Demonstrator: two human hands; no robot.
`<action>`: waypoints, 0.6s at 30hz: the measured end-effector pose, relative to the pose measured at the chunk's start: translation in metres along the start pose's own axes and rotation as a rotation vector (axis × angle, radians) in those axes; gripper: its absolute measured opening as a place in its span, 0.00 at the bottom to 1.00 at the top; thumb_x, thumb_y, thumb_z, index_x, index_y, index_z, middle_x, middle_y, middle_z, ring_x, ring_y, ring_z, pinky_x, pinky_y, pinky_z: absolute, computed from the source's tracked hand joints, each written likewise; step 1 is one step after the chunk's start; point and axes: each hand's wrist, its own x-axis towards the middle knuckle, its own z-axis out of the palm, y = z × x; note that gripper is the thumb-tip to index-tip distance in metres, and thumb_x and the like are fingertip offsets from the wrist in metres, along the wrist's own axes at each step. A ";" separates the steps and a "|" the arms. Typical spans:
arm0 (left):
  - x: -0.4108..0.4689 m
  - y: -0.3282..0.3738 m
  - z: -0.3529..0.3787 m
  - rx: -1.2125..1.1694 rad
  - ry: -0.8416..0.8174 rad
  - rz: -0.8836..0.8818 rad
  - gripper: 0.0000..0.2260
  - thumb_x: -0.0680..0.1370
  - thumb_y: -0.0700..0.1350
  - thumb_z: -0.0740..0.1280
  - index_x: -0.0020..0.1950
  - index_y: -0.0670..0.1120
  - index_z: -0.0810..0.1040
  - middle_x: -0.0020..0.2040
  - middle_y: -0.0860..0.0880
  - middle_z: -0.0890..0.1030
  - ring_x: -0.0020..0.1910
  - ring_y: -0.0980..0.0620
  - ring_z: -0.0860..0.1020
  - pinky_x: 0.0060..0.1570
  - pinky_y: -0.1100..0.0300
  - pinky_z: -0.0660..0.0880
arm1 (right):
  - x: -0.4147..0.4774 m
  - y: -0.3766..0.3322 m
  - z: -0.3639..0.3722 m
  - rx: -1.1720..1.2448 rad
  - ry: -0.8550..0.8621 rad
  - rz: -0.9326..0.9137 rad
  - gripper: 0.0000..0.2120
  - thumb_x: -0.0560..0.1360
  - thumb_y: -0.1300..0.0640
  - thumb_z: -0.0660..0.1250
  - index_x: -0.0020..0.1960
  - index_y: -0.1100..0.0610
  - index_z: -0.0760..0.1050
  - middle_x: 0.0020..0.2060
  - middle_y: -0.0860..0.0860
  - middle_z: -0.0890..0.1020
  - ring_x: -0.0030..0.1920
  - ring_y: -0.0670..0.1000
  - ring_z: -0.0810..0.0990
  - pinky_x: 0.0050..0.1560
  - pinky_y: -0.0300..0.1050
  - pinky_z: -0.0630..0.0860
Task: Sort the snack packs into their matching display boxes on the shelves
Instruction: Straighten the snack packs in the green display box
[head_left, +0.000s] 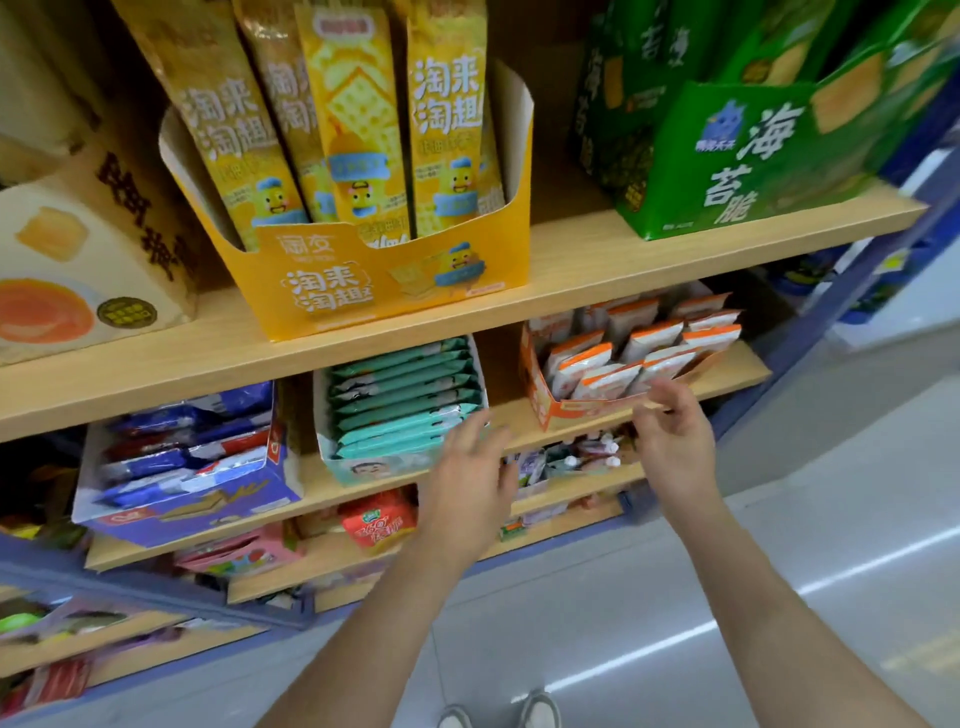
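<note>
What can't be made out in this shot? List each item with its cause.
Head view:
- Right hand: fingers motion-blurred; whether they pinch anything at the orange box is unclear.
- White-capped items under it: partly hidden by the left hand.
- Cream box: cut off by the left edge.

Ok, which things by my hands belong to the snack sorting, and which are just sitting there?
In the job: teal pack box, orange pack box, left hand, right hand, both apparently holding nothing.
Just there: yellow cracker box, green box, shoes.
</note>
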 end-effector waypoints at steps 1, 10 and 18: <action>0.010 0.018 0.005 -0.041 -0.007 0.055 0.20 0.80 0.47 0.65 0.73 0.52 0.71 0.76 0.50 0.63 0.74 0.49 0.62 0.72 0.54 0.64 | 0.009 -0.001 -0.009 -0.097 0.001 -0.053 0.18 0.80 0.61 0.63 0.69 0.51 0.71 0.64 0.50 0.74 0.58 0.48 0.76 0.54 0.40 0.73; 0.118 0.096 0.039 0.227 -0.182 -0.057 0.33 0.78 0.54 0.68 0.78 0.55 0.54 0.69 0.44 0.70 0.67 0.40 0.68 0.62 0.46 0.71 | 0.093 0.000 -0.045 -0.967 -0.301 -0.535 0.24 0.78 0.58 0.67 0.73 0.50 0.69 0.75 0.56 0.64 0.73 0.62 0.61 0.72 0.57 0.61; 0.137 0.084 0.029 0.346 -0.246 -0.132 0.27 0.78 0.41 0.64 0.74 0.58 0.66 0.67 0.50 0.77 0.65 0.45 0.75 0.59 0.50 0.74 | 0.118 0.009 -0.063 -0.983 -0.294 -0.621 0.15 0.76 0.60 0.69 0.61 0.50 0.79 0.71 0.52 0.72 0.70 0.59 0.65 0.61 0.61 0.72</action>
